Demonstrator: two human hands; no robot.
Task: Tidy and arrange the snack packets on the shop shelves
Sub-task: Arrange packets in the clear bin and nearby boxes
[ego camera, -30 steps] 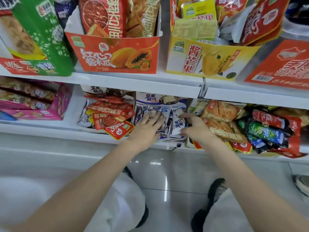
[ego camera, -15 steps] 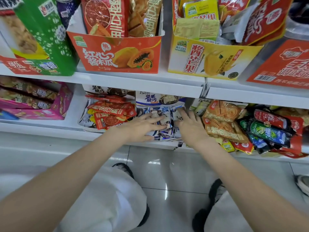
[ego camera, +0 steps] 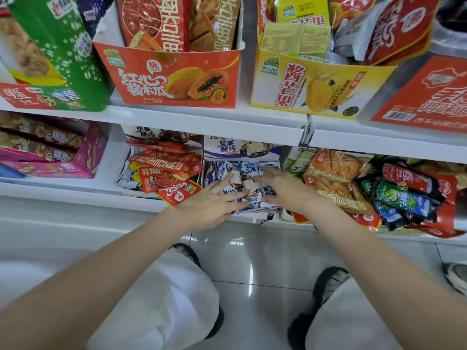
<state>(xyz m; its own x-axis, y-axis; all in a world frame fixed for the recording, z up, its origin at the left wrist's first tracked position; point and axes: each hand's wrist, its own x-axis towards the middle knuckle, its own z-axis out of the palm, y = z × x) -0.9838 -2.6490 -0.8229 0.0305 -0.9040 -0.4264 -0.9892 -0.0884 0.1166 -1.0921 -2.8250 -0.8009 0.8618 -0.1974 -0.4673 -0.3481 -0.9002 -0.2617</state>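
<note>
White shop shelves (ego camera: 207, 122) fill the head view above a glossy tiled floor; the right-hand packets blur at the edge. Blue-and-white snack packets (ego camera: 242, 181) lie in their box on the lower shelf, partly hidden under both hands. Left hand (ego camera: 212, 205) rests flat, fingers spread, on the pile's left side; right hand (ego camera: 283, 188) lies flat and open on its right. Since half a second ago both hands have closed inward over the pile
</note>
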